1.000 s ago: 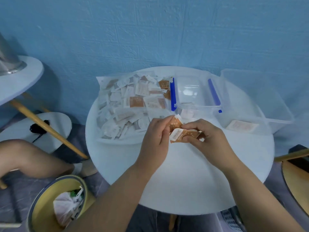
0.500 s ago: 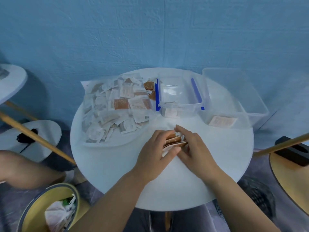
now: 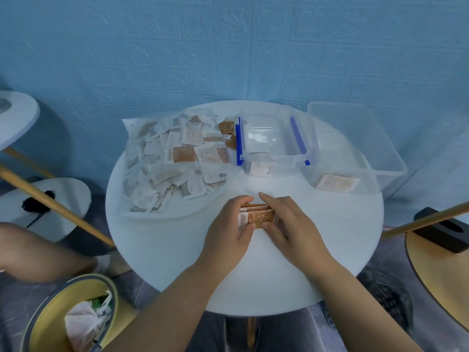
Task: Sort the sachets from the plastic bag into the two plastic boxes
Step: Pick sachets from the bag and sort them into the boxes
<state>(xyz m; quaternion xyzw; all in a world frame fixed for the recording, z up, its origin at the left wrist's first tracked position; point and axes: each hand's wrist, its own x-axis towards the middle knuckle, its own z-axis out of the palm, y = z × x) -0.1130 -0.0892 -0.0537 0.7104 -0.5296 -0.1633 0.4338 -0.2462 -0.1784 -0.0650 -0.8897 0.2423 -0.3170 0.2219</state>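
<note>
A small stack of brown sachets [image 3: 257, 216] lies on the round white table [image 3: 177, 262], squeezed between my two hands. My left hand [image 3: 229, 229] grips its left end, thumb under the front edge. My right hand [image 3: 286, 224] grips its right end, fingers curled over the top. A clear plastic bag [image 3: 175, 161] full of white and brown sachets lies at the table's back left. A small clear box with blue clips [image 3: 272, 141] stands behind the hands, with a pale sachet seen through its wall. A larger clear box [image 3: 355, 148] to its right holds one pale pink sachet [image 3: 337, 183].
A yellow bin [image 3: 50, 318] with a crumpled bag stands at the lower left beside a person's knee [image 3: 30, 252]. Wooden poles [image 3: 55, 207] cross at the left and right. A wooden stool [image 3: 441, 273] with a black block [image 3: 444, 232] is at the right. A blue wall rises behind the table.
My hands came down from above the table with the brown sachets and now press them together into a stack on the tabletop. The view has shifted and tilted further down.
</note>
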